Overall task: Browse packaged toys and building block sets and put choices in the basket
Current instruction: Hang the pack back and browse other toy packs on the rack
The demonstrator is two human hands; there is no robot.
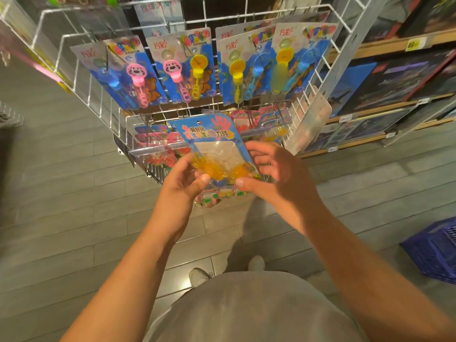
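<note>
I hold a blue carded toy pack (pixel 212 140) with a red hand print and orange sticky toys under clear plastic, in front of a white wire display rack (pixel 118 119). My left hand (pixel 183 183) grips its lower left edge, thumb on the front. My right hand (pixel 274 174) grips its lower right side, thumb on the front as well. A blue plastic basket (pixel 436 250) stands on the floor at the far right, apart from both hands.
Bubble wand packs (pixel 190 67) hang in a row on the rack's upper hooks. More toy packs (pixel 158 137) sit behind clear rails lower down. Wooden shelves with boxed sets (pixel 394 80) run along the right. Grey tiled floor (pixel 61 193) surrounds my shoes (pixel 199 276).
</note>
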